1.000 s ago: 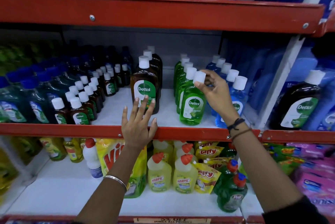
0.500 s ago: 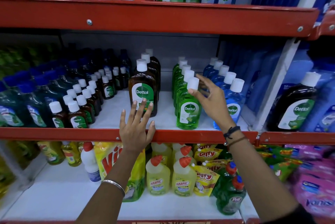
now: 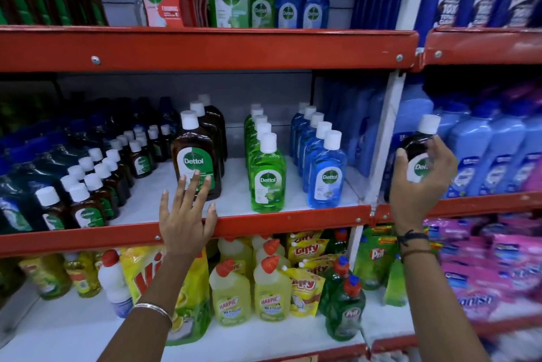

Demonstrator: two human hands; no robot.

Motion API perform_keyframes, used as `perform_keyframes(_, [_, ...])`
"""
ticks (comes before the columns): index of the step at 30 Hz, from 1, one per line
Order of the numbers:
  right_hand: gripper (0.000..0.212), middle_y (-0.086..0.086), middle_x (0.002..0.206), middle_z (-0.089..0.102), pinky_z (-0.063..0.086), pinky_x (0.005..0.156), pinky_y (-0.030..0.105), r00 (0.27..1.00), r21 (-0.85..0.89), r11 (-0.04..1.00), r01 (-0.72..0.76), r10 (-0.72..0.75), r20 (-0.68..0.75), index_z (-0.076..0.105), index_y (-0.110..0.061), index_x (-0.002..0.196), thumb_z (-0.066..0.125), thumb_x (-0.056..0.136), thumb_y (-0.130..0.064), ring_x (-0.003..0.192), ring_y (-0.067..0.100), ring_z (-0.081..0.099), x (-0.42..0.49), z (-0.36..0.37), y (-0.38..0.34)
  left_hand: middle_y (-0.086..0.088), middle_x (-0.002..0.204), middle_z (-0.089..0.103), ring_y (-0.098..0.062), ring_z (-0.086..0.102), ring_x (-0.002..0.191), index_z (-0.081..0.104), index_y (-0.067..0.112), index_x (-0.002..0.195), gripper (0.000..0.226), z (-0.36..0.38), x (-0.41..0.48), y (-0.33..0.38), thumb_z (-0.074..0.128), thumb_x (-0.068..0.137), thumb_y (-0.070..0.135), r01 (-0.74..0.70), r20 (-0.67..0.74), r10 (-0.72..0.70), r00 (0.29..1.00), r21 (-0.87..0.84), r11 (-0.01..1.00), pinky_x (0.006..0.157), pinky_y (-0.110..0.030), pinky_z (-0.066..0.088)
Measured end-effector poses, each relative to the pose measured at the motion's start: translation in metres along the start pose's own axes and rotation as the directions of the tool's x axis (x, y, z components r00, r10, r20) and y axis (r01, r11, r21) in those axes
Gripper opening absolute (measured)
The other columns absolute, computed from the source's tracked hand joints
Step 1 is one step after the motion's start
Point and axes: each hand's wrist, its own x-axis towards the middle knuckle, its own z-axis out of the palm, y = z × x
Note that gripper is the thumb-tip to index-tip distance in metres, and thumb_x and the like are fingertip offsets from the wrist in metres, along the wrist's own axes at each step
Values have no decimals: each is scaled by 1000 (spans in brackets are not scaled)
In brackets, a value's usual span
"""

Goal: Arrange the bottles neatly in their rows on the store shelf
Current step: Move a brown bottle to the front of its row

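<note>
Shelf edge [image 3: 264,221] under my left hand [image 3: 184,215]: red painted metal, scuffed. Brown bottle [image 3: 418,153] in my right hand [image 3: 422,185]: glossy plastic, matt white cap.

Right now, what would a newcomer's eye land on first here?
Probably the right hand, its grip closed round a brown Dettol bottle that stands among blue bottles in the right-hand bay. Next, the left hand, spread open at the red shelf edge before the large brown Dettol row.

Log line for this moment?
left hand: open, on shelf edge | right hand: gripping stray brown bottle | rows: unfinished
</note>
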Motion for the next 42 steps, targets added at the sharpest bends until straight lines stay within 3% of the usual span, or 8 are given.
perform_keyframes(4, [91,15,142,37,32,111,46,968,-174,959,-223,239,80,25,-13,143,70,72,-49,135,30,31,13,-12,41,-5,153,40,-28,38,141,43,20,146,55,-1,0,0,37,94,39,17,31,-17,999,-1,1000,109,-58,30])
perform_keyframes(7, [107,19,146,31,25,113,53,924,-326,912,-249,324,202,18,-6,144,75,67,-52,139,35,21,19,-13,57,-5,153,40,-28,38,141,44,20,145,55,-2,0,0,37,94,39,25,47,-25,999,-4,1000,109,-58,29])
perform_keyframes(13, [113,24,150,28,25,112,49,886,-456,857,-241,386,257,14,0,145,77,66,-51,140,36,22,31,-9,67,-6,153,39,-29,37,141,43,19,146,56,-3,-1,0,35,94,40,32,59,-32,998,-10,999,110,-58,28])
perform_keyframes(16, [112,25,143,37,37,104,53,882,-478,844,-243,398,254,24,0,140,78,60,-56,132,40,36,38,-10,65,-7,153,40,-29,37,141,42,19,146,57,-4,-1,0,36,94,40,35,66,-35,997,-5,999,111,-58,27])
perform_keyframes(20, [111,18,132,47,48,91,56,906,-470,844,-259,381,186,35,-8,131,79,47,-64,119,39,50,39,-18,56,-7,153,40,-29,37,141,43,19,145,57,-5,0,1,35,93,39,40,80,-39,996,-13,999,112,-58,25])
perform_keyframes(31, [109,17,131,47,48,78,54,963,-488,834,-257,266,-52,33,-6,132,80,50,-60,113,40,53,18,-22,-25,-6,157,33,-25,27,146,35,20,149,59,-15,-4,-17,31,95,44,55,113,-47,993,-64,996,116,-56,17])
perform_keyframes(36, [110,13,124,52,48,77,50,964,-433,870,-237,267,10,38,-7,125,75,44,-71,108,37,56,-12,-9,-83,-6,158,31,-26,26,147,35,20,150,58,-26,-7,-50,28,98,46,107,121,-101,988,-50,993,117,-54,14])
perform_keyframes(42, [108,5,122,56,42,80,35,928,-254,942,-220,282,243,38,-14,124,77,40,-71,110,27,56,-69,25,-157,-7,157,33,-26,26,146,30,23,151,57,-33,-11,-86,23,100,46,111,126,-107,986,-23,994,117,-55,16])
